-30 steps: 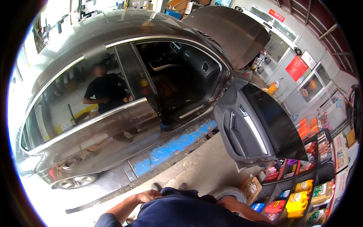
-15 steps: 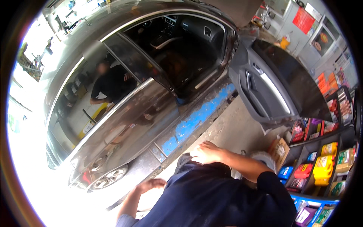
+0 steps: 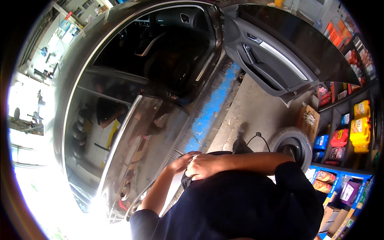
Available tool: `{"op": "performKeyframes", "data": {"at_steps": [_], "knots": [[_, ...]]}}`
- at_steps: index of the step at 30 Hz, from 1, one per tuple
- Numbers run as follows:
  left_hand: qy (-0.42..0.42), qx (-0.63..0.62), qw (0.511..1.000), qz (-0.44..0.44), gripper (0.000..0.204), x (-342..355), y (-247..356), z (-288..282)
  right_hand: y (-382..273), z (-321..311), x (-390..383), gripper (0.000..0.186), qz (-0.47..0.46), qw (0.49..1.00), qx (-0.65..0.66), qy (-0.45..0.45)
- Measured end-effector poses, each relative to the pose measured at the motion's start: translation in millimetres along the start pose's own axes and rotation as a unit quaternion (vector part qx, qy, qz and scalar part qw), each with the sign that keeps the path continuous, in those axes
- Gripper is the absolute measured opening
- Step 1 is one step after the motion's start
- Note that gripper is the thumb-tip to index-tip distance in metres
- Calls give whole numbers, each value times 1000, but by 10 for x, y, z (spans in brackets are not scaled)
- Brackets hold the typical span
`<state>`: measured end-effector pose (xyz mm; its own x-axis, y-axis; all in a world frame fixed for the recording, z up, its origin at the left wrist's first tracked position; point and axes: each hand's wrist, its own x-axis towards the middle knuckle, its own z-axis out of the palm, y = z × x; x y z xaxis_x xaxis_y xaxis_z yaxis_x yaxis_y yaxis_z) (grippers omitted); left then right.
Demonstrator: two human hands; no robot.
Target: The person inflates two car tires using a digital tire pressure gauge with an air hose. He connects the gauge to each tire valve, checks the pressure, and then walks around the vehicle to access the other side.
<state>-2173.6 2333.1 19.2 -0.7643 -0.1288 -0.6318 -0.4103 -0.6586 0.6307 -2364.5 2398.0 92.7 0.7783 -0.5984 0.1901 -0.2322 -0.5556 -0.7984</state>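
Note:
Both my hands meet in front of my waist, over the dark cloth of my clothing point(image 3: 240, 196). My right hand point(image 3: 203, 165) is closed, its fingers curled in; whatever is inside them is hidden. Against it lies my left hand point(image 3: 182, 162), fingers together and bent, their tips partly covered by the right hand. A dark fold point(image 3: 186, 182) hangs just below the hands. Ahead and to the left stands a dark car point(image 3: 160, 136). Its front door point(image 3: 276, 56) is swung wide open, showing the grey inner panel, while the rear door remains closed. Neither hand touches the car.
A worn blue strip point(image 3: 208, 116) runs along the floor beside the car. To my right are a tyre point(image 3: 306, 150) with a black cable point(image 3: 259, 136) near it, a cardboard box point(image 3: 309, 122), and shelves point(image 3: 340, 168) of coloured bottles and packages. The open door juts out ahead on the right.
My left hand has come up and inward from the left to meet the right hand at my waist. The view has shifted, bringing the tyre and more shelving into sight.

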Motion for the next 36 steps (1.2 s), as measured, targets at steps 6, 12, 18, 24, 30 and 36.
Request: {"op": "performKeyframes", "data": {"at_steps": [6, 12, 18, 24, 30, 36], "knots": [[28, 116, 991, 56, 49, 1328, 412, 22, 530, -993, -533, 14, 66, 978, 192, 38], [66, 207, 976, 31, 45, 2102, 1504, 628, 1759, -1889, -1921, 18, 199, 926, 230, 223], [95, 311, 945, 14, 52, 2728, 1732, 458, 2198, -2184, -2267, 46, 255, 919, 285, 98], [48, 311, 946, -76, 61, 3048, 1769, -350, 2649, -2436, -2112, 50, 415, 839, 352, 16], [72, 298, 945, -118, 75, 3458, 1826, -1190, 3387, -2365, -1868, 42, 415, 826, 366, 104], [28, 425, 896, -128, 86, 3747, 2160, -1898, 4825, -1180, -2572, 52, 568, 752, 160, 293]]}}
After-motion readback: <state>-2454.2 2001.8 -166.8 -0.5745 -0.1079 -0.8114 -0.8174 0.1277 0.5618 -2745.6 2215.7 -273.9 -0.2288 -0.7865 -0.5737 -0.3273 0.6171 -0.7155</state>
